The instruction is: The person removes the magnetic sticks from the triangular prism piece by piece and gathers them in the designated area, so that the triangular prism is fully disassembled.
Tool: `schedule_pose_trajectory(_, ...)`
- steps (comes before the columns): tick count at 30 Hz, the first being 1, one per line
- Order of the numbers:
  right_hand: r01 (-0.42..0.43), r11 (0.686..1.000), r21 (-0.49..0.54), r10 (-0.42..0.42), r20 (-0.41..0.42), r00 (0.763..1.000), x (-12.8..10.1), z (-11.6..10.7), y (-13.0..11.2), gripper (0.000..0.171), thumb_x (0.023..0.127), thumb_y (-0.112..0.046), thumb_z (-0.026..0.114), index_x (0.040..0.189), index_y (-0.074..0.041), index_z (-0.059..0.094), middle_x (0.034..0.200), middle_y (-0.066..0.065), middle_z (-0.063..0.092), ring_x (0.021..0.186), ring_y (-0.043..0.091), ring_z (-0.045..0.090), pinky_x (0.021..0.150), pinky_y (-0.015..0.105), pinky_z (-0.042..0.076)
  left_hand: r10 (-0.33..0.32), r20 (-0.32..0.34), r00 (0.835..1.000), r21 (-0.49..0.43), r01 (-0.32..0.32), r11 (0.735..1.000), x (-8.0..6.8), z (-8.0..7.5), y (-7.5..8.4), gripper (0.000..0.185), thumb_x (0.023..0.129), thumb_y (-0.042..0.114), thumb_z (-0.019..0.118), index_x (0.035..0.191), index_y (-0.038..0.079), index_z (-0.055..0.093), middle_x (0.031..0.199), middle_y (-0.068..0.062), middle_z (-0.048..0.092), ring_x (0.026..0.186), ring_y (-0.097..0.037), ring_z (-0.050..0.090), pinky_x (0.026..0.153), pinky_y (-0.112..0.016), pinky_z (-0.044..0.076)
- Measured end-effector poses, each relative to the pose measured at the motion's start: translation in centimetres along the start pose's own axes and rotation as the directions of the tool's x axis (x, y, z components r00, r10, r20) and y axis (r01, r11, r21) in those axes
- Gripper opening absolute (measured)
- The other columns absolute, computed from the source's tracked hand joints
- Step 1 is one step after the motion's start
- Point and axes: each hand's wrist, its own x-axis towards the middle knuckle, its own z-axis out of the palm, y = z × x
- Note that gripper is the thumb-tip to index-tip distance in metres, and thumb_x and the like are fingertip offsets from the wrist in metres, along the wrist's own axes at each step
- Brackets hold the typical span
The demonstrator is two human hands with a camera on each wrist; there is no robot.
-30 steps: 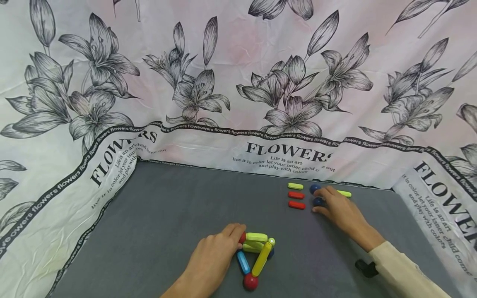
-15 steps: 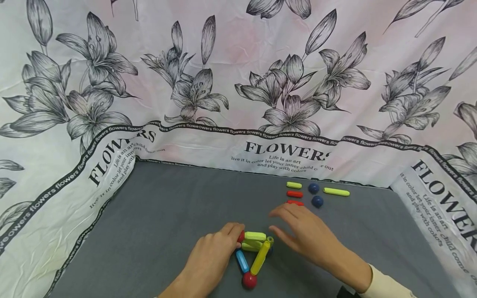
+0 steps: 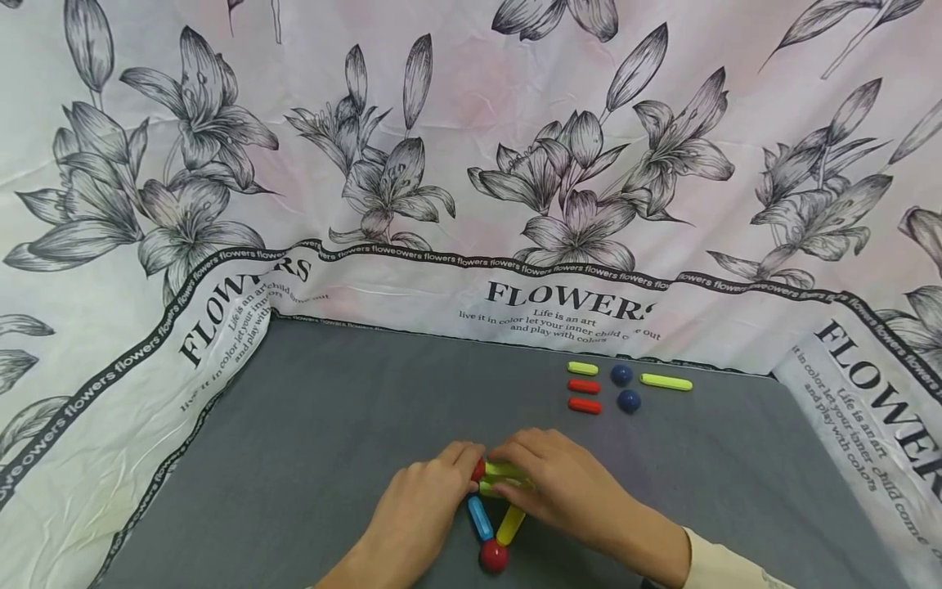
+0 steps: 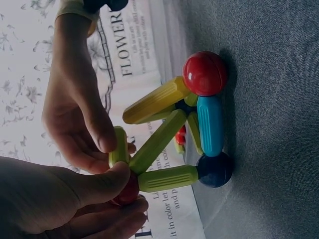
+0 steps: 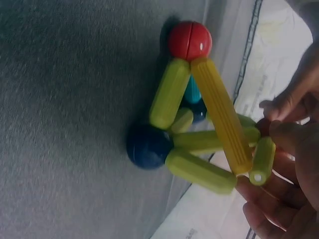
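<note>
While gripping the red ball at the top corner of the rod-and-ball frame (image 3: 495, 507), left hand (image 3: 423, 509) curled thumb and fingers round that ball, as seen from the left wrist view. Right hand (image 3: 562, 484) pinched a short yellow-green stick (image 4: 118, 147) between thumb and fingertips, just beside the left thumb, touching the upper joint of the frame. Same stick (image 5: 261, 160) visible from the right wrist, upright against the end of the long yellow rod (image 5: 220, 114). Below both hands, toward the person: a blue rod (image 3: 479, 517), a yellow rod (image 3: 511, 524) and a red ball (image 3: 494, 556) at the near corner. Under the right palm, partly hidden: a dark blue ball (image 5: 148, 145) on the grey mat (image 3: 331, 409). Well beyond the right hand's fingertips, lying loose on the mat: a short yellow-green piece (image 3: 582, 368), two red pieces (image 3: 585, 385) (image 3: 585, 405), two dark blue balls (image 3: 621, 375) (image 3: 628, 401) and a long yellow-green stick (image 3: 666, 382). Behind all, a flower-printed cloth (image 3: 471, 164) hung as backdrop.
</note>
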Motion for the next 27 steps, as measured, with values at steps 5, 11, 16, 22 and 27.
schedule_pose_trajectory(5, 0.011, 0.999, -0.038, -0.012, -0.031, 0.999, 0.3, 0.7, -0.4, 0.037, 0.085, -0.029, 0.092, 0.115, -0.022, 0.073, 0.102, -0.013, 0.066, 0.088, 0.006, 0.062, 0.077, 0.03, 0.055, -0.01, 0.008, 1.0, -0.01, 0.01, 1.0, 0.0, -0.1, 0.1, 0.035, 0.097, 0.022, 0.077, 0.128, 0.011, 0.067, 0.123, -0.002, 0.069, 0.078, -0.013, 0.072, 0.059, -0.027, 0.057)
schedule_pose_trajectory(11, -0.008, 0.997, -0.081, 0.003, -0.063, 0.998, 0.6, 1.1, -0.7, 0.033, 0.084, -0.031, 0.092, 0.108, -0.023, 0.072, 0.097, -0.013, 0.066, 0.084, 0.005, 0.061, 0.074, 0.029, 0.053, -0.022, 0.02, 1.0, -0.011, 0.022, 1.0, 0.0, -0.2, 0.2, 0.034, 0.098, 0.025, 0.076, 0.127, 0.011, 0.067, 0.122, -0.003, 0.07, 0.078, -0.014, 0.072, 0.06, -0.028, 0.058)
schedule_pose_trajectory(16, -0.027, 0.996, -0.082, 0.021, -0.072, 0.997, 0.5, 1.3, -0.8, 0.032, 0.084, -0.03, 0.093, 0.106, -0.023, 0.071, 0.095, -0.014, 0.065, 0.082, 0.005, 0.059, 0.073, 0.028, 0.052, -0.017, 0.024, 1.0, -0.014, 0.017, 1.0, 0.0, -0.2, 0.3, 0.033, 0.099, 0.026, 0.075, 0.127, 0.011, 0.067, 0.121, -0.002, 0.07, 0.076, -0.014, 0.071, 0.06, -0.028, 0.058)
schedule_pose_trajectory(22, -0.03, 0.999, -0.044, 0.027, -0.062, 0.998, 0.5, 1.3, -0.8, 0.031, 0.085, -0.026, 0.091, 0.109, -0.022, 0.072, 0.096, -0.013, 0.064, 0.082, 0.005, 0.058, 0.074, 0.028, 0.053, -0.013, 0.012, 1.0, 0.001, 0.013, 1.0, 0.1, 0.0, 0.3, 0.032, 0.097, 0.024, 0.078, 0.124, 0.01, 0.068, 0.119, -0.003, 0.071, 0.074, -0.015, 0.071, 0.058, -0.028, 0.057)
schedule_pose_trajectory(27, -0.032, 0.999, -0.019, 0.031, -0.054, 0.998, 0.7, 1.1, -0.7, 0.028, 0.088, -0.025, 0.089, 0.111, -0.022, 0.073, 0.097, -0.013, 0.063, 0.082, 0.005, 0.056, 0.075, 0.028, 0.052, -0.009, -0.026, 1.0, 0.041, 0.01, 0.999, 0.2, 0.0, 0.3, 0.03, 0.094, 0.023, 0.082, 0.117, 0.01, 0.068, 0.114, -0.002, 0.072, 0.071, -0.017, 0.071, 0.056, -0.029, 0.056)
